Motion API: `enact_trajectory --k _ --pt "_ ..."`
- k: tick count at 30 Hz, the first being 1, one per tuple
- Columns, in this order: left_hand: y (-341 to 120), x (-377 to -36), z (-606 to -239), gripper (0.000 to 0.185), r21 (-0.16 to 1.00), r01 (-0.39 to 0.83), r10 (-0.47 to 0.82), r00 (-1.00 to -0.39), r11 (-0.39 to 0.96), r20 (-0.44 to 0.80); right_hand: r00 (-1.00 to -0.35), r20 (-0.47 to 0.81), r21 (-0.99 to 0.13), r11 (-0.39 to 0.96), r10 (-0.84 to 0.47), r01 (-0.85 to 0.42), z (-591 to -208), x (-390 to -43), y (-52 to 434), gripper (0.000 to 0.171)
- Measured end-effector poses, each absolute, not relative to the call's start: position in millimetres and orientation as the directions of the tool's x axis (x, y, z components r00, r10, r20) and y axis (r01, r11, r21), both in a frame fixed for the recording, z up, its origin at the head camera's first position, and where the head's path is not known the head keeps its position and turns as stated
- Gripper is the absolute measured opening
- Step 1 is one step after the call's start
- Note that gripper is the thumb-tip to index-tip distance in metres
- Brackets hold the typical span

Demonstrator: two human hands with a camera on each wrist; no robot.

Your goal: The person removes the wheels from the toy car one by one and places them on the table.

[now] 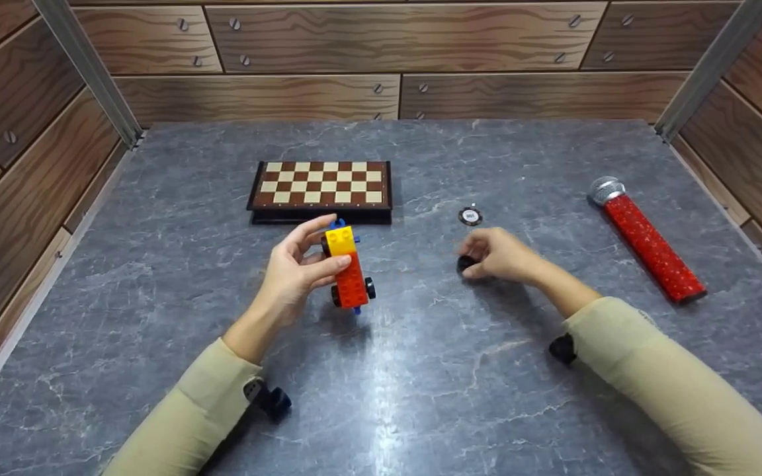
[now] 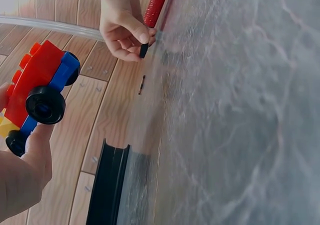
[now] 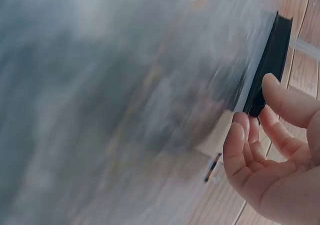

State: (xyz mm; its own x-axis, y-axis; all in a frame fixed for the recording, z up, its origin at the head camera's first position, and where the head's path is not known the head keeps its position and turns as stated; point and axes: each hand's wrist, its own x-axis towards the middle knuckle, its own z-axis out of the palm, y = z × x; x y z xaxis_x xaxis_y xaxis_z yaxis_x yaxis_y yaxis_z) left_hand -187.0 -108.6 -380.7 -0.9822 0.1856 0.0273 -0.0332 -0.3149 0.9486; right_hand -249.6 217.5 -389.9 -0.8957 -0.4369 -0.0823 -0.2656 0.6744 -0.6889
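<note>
Two hands work: the left hand (image 1: 298,268) holds the red, yellow and blue brick toy car (image 1: 348,268) above the grey marble table (image 1: 421,370); the right hand (image 1: 500,254) pinches a small black wheel (image 1: 465,264) at mid-table, probably next carried leftward and pressed onto the car.

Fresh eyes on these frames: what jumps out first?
The toy car of red, yellow and blue bricks, held up off the table in the left hand at centre. Next, the glittery red microphone lying at the right edge, and the chessboard toward the back. The right hand pinches a small black piece low over the table, just in front of a poker chip.
</note>
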Motion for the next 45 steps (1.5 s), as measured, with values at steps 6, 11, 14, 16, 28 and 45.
enact_trajectory --k 6,11,14,16,28,45 --pt "-104.8 -187.0 -381.0 0.066 0.948 -0.033 0.182 -0.983 -0.316 0.027 -0.908 -0.12 -0.665 0.712 -0.401 -0.227 -390.3 -252.2 225.3 0.033" --pt "-101.9 -186.8 -379.6 0.064 0.946 -0.025 0.194 -0.98 -0.324 0.04 -0.905 -0.147 -0.649 0.73 -0.399 -0.216 -389.9 -252.4 225.6 0.033" --pt "-99.8 -186.7 -378.5 0.064 0.945 -0.019 0.208 -0.977 -0.327 0.052 -0.902 -0.153 -0.648 0.73 -0.404 -0.217 -389.7 -252.2 226.3 0.033" --pt "-98.5 -186.7 -377.6 0.065 0.944 -0.018 0.214 -0.975 -0.329 0.056 -0.901 -0.152 -0.647 0.73 -0.407 -0.22 -389.4 -252.0 226.7 0.033" --pt "-89.7 -186.7 -371.6 0.065 0.94 0.003 0.248 -0.964 -0.342 0.093 -0.916 -0.128 -0.669 0.715 -0.379 -0.203 -377.4 -241.5 222.7 0.036" --pt "-75.8 -189.7 -366.6 0.062 0.921 0.039 0.263 -0.953 -0.387 0.151 -0.9 -0.005 -0.871 0.444 -0.437 -0.211 -363.6 -214.1 189.2 0.028"
